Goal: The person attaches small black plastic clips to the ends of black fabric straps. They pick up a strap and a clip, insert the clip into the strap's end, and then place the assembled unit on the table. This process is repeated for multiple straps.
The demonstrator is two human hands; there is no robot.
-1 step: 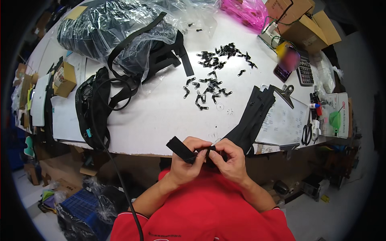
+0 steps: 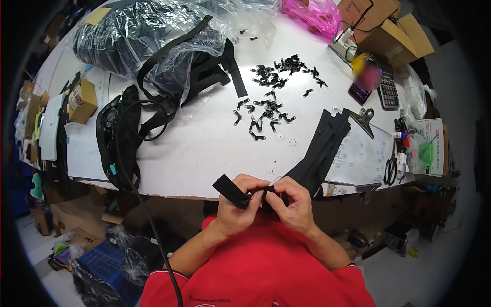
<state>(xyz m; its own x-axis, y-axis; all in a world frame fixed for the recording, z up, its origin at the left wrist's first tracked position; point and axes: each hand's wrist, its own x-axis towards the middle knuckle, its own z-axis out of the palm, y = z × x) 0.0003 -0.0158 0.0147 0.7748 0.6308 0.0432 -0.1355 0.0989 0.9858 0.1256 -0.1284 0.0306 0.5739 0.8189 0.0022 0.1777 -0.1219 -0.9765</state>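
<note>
A short black fabric strap is gripped in my left hand, its flat end sticking up past the fingers to the left. My right hand pinches the strap's other end, with the fingertips of both hands meeting in front of my chest at the table's near edge. Whether a small part sits between the fingertips is hidden. Just beyond my right hand lies a bundle of similar black straps. Farther out on the white table, several small black pieces with shiny ends are scattered, with a denser pile behind them.
Plastic-wrapped dark goods and a black mesh item occupy the left. A black cable runs down beside my left arm. On the right are a clipboard, scissors, a calculator, a phone and a cardboard box.
</note>
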